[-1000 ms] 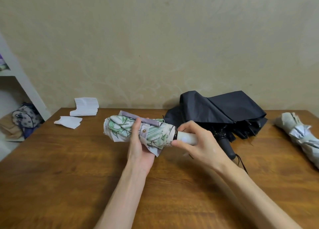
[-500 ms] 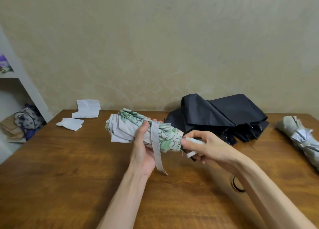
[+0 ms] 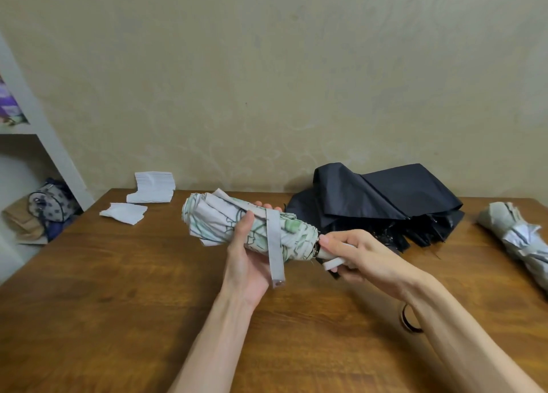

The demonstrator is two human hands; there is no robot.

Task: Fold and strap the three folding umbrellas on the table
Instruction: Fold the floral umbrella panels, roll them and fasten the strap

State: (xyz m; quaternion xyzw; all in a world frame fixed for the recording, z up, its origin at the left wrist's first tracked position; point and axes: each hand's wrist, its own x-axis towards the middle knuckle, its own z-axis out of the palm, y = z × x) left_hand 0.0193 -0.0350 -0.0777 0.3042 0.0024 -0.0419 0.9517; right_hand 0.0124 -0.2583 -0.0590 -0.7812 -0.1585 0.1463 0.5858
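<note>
Left hand (image 3: 247, 262) wraps the soft, slippery white leaf-print folding umbrella (image 3: 246, 229); right hand (image 3: 360, 257) grips its stiff white handle (image 3: 329, 259). Probably grab the dangling grey strap (image 3: 275, 244) next.

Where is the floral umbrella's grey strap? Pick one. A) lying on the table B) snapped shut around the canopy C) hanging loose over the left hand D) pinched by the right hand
C: the strap hangs unfastened across the floral umbrella, its snap end dangling in front of the left hand.
</note>
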